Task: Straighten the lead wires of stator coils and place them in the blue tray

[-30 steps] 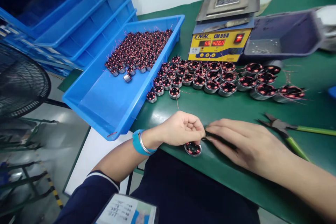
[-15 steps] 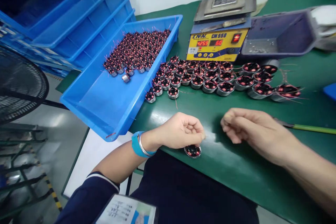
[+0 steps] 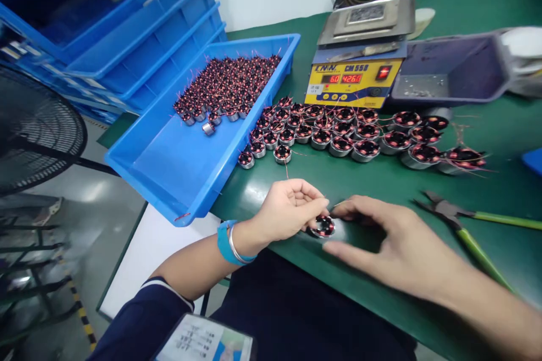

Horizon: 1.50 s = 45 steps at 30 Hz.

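A small motor stator (image 3: 325, 227), a silver ring with a black core and copper windings, is at the front of the green table. My left hand (image 3: 292, 208) is closed at its left side, thumb and index finger pinched above and the lower fingers against its rim. The hand partly hides the stator. On the other side, my right hand (image 3: 385, 237) has thumb and fingers spread around the stator's right edge; whether they touch it I cannot tell. Right of that hand lie cutting pliers (image 3: 451, 214) with green handles, jaws apart.
Rows of stators (image 3: 366, 148) with loose wires stand behind my hands. A blue tray (image 3: 156, 180) at left holds many more. A yellow soldering unit (image 3: 353, 84) with a metal top stands at the back, beside a grey-purple bin (image 3: 457, 67). A black fan (image 3: 38, 130) is far left.
My right hand has moved left to the stator and its fingers have spread. The stator has shifted slightly away from the table's edge with my left hand. The pliers are now uncovered.
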Available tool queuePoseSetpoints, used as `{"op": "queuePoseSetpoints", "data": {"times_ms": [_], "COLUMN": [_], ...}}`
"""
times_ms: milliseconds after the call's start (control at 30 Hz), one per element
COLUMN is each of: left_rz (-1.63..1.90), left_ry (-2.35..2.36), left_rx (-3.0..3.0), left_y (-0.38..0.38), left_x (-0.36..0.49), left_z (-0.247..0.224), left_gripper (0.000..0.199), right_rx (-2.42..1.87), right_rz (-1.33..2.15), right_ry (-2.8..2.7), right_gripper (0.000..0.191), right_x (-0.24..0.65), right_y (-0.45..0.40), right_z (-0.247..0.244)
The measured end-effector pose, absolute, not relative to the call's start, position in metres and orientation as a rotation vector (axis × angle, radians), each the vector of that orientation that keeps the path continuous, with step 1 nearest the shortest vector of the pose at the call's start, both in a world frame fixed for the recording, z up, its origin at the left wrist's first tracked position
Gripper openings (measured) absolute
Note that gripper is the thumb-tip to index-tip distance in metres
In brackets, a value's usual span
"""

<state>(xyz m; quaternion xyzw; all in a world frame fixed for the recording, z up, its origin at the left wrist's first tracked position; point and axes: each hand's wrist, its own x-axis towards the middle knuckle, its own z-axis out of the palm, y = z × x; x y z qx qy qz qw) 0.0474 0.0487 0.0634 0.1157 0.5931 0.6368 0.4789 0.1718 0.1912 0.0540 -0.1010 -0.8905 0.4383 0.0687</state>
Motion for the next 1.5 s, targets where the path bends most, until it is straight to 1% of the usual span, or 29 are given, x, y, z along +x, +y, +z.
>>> {"op": "queuePoseSetpoints", "data": {"times_ms": [67,100,167,267,333,367,433,467,533,600,667,733,800,867,933,1000,1133,1200,1367,1433,1500], "left_rz": [1.633,1.693,1.884,2.198,2.207,2.112,1.812,1.678,1.546,1.602,1.755,1.962,2.060,1.948,1.745,1.618,1.587,1.670,2.164,2.236,2.197], "left_ry": [1.437,1.427,1.422,1.471,1.536,1.568,1.615,1.622,1.618,1.635,1.691,1.762,1.784,1.744,1.661,1.586,1.520,1.509,1.535,1.564,1.610], "left_rx": [0.231,0.203,0.120,-0.004,0.022,0.080,0.247,0.329,0.441,0.459,0.397,0.307,0.240,0.241,0.284,0.324,0.342,0.312,0.138,0.115,0.141], "left_y": [0.052,0.055,0.058,0.056,0.050,0.046,0.040,0.039,0.040,0.042,0.042,0.037,0.030,0.024,0.023,0.027,0.037,0.039,0.035,0.030,0.022], "left_x": [0.050,0.050,0.047,0.034,0.027,0.026,0.028,0.031,0.038,0.042,0.039,0.033,0.027,0.026,0.031,0.037,0.042,0.038,0.023,0.023,0.031], "left_z": [0.064,0.065,0.067,0.072,0.073,0.073,0.069,0.067,0.061,0.057,0.055,0.055,0.056,0.058,0.059,0.059,0.058,0.058,0.061,0.061,0.058], "left_gripper": [0.039,0.039,0.036,0.029,0.031,0.035,0.045,0.048,0.041,0.038,0.041,0.040,0.039,0.041,0.048,0.052,0.050,0.048,0.045,0.043,0.039], "right_rx": [-0.220,-0.184,-0.131,-0.101,-0.095,-0.087,-0.072,-0.060,-0.041,-0.044,-0.067,-0.095,-0.111,-0.105,-0.094,-0.098,-0.055,-0.018,0.023,0.011,-0.005], "right_rz": [1.052,0.981,0.933,0.922,0.913,0.902,0.870,0.853,0.827,0.821,0.833,0.852,0.859,0.844,0.808,0.764,0.729,0.723,0.656,0.665,0.712], "right_ry": [-2.643,-2.624,-2.627,-2.627,-2.608,-2.594,-2.568,-2.557,-2.547,-2.547,-2.558,-2.567,-2.569,-2.567,-2.548,-2.520,-2.536,-2.558,-2.515,-2.533,-2.562], "right_gripper": [0.039,0.032,0.018,0.010,0.011,0.012,0.013,0.013,0.012,0.012,0.012,0.012,0.013,0.013,0.014,0.018,0.024,0.021,0.018,0.019,0.021], "right_x": [0.172,0.172,0.170,0.169,0.169,0.169,0.169,0.169,0.169,0.169,0.170,0.170,0.170,0.169,0.168,0.168,0.167,0.167,0.166,0.167,0.168], "right_y": [0.181,0.176,0.171,0.170,0.170,0.170,0.169,0.168,0.168,0.168,0.169,0.170,0.170,0.170,0.169,0.168,0.166,0.166,0.165,0.165,0.166], "right_z": [0.048,0.045,0.042,0.040,0.040,0.040,0.039,0.039,0.039,0.039,0.039,0.040,0.040,0.039,0.038,0.036,0.033,0.032,0.031,0.032,0.033]}}
